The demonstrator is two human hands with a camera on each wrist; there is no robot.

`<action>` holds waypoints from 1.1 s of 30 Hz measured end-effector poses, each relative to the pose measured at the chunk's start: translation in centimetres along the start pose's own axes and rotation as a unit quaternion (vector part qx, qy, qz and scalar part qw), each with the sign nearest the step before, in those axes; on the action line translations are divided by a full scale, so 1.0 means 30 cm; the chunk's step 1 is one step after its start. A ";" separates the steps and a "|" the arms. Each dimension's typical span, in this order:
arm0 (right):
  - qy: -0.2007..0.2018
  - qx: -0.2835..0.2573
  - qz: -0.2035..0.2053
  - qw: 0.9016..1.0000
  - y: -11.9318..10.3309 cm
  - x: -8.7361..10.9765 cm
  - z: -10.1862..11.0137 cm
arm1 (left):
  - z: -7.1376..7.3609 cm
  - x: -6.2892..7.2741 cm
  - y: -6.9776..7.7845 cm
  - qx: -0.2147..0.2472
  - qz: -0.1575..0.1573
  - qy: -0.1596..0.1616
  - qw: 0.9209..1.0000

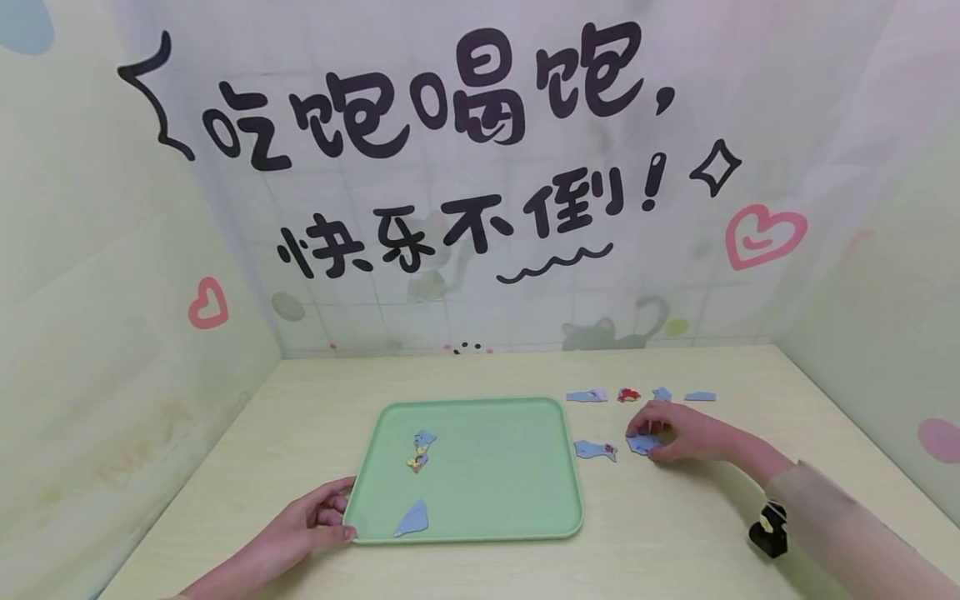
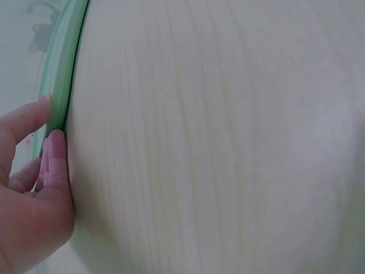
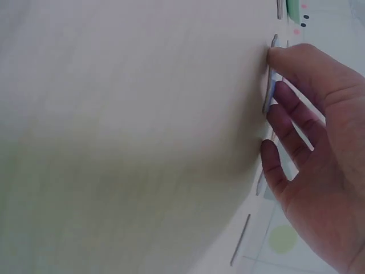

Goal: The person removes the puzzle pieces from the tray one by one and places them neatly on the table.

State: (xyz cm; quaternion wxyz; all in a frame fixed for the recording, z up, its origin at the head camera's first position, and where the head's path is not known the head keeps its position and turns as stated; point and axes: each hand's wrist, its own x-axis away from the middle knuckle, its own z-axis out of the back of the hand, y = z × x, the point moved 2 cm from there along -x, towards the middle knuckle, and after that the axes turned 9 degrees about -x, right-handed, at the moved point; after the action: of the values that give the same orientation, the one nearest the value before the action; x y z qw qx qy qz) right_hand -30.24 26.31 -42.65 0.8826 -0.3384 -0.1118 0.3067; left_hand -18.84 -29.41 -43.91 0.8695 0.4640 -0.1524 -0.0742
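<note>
My left hand (image 1: 317, 518) holds the front left corner of a green tray (image 1: 510, 479), its thumb at the rim and its other fingers curled against the side. On the tray lie a blue-grey flat puzzle piece (image 1: 413, 518) near the front, and farther back a small blue and yellow cluster of puzzle pieces (image 1: 419, 452). To the right of the tray, my right hand (image 1: 693, 433) pinches a blue puzzle piece (image 1: 639, 444) by its edges, low over the table. In the right wrist view the thumb and fingertips meet this piece's edge (image 3: 270, 80).
Between tray and right hand lies another blue piece (image 1: 592, 450) with a red patch. Behind it runs a row of several pieces, among them a red one (image 1: 628, 394) and a long blue one (image 1: 587, 396). Printed walls enclose the pale wooden table (image 1: 645, 533) at back and sides.
</note>
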 end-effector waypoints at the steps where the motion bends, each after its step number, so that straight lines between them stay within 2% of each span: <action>1: -0.003 0.000 0.001 1.000 -0.004 -0.001 0.000 | 0.000 0.001 0.000 0.000 0.001 0.001 1.000; 7: -0.012 0.013 0.006 1.000 -0.021 -0.002 0.000 | -0.001 0.005 -0.002 0.003 0.011 0.005 1.000; 14: -0.012 0.010 0.007 1.000 -0.011 -0.007 -0.004 | 0.001 0.005 -0.005 0.003 0.003 0.004 1.000; 21: -0.013 0.007 -0.007 1.000 -0.014 -0.008 -0.005 | 0.001 0.003 -0.008 -0.002 0.007 0.006 1.000; 27: -0.023 0.025 -0.022 0.999 -0.042 -0.015 0.007 | 0.000 0.003 -0.010 0.000 0.000 0.004 1.000; 30: -0.024 0.034 -0.017 0.999 -0.065 -0.037 0.016 | 0.000 0.004 -0.011 0.003 -0.003 0.003 1.000; 33: -0.015 0.043 0.012 0.999 -0.090 -0.072 0.016 | 0.001 0.004 -0.011 0.002 -0.008 0.002 1.000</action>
State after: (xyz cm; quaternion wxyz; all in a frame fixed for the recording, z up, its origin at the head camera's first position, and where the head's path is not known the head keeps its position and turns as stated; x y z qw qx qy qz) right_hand -30.87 23.66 -40.46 0.8909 -0.2964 -0.1076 0.3268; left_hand -18.72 -29.65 -44.15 0.8681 0.4674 -0.1468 -0.0802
